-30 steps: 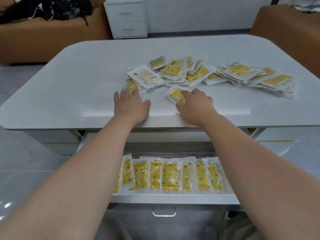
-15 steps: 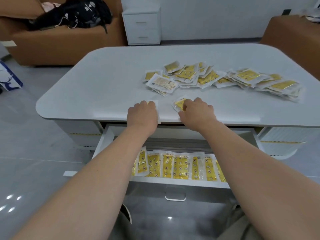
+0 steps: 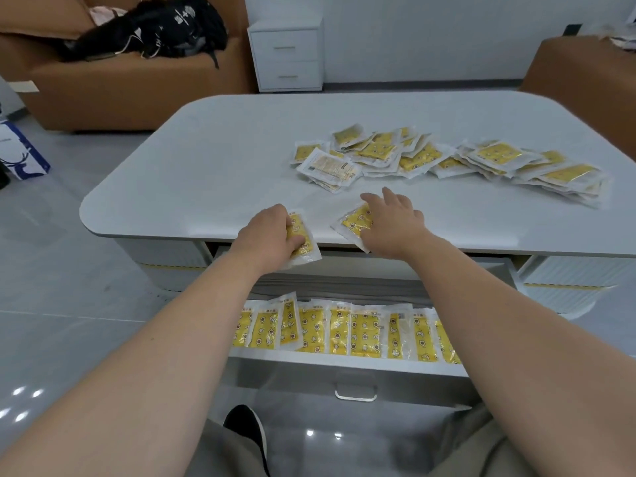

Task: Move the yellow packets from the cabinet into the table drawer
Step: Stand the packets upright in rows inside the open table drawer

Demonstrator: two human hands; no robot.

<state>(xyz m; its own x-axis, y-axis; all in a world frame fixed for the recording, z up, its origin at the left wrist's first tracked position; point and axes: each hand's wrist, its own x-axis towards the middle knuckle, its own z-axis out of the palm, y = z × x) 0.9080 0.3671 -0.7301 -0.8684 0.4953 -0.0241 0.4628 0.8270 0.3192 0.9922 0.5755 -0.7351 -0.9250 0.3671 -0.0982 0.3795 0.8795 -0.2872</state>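
A heap of yellow packets (image 3: 447,160) lies across the right half of the white table (image 3: 213,160). My left hand (image 3: 268,232) grips one yellow packet (image 3: 304,244) that hangs over the table's front edge. My right hand (image 3: 392,222) rests flat, fingers spread, on another yellow packet (image 3: 352,223) at the same edge. Below the edge, the open table drawer (image 3: 344,361) holds a row of several yellow packets (image 3: 344,330) standing side by side.
A white two-drawer cabinet (image 3: 285,55) stands against the far wall. A brown sofa (image 3: 113,87) with a black bag (image 3: 165,27) is at back left, a brown seat (image 3: 585,63) at back right. A blue-and-white bag (image 3: 20,151) sits on the floor at left.
Both hands have dragged a packet each toward the table's front edge. The left hand has closed on its packet, which now overhangs the edge. The view has shifted back and left.
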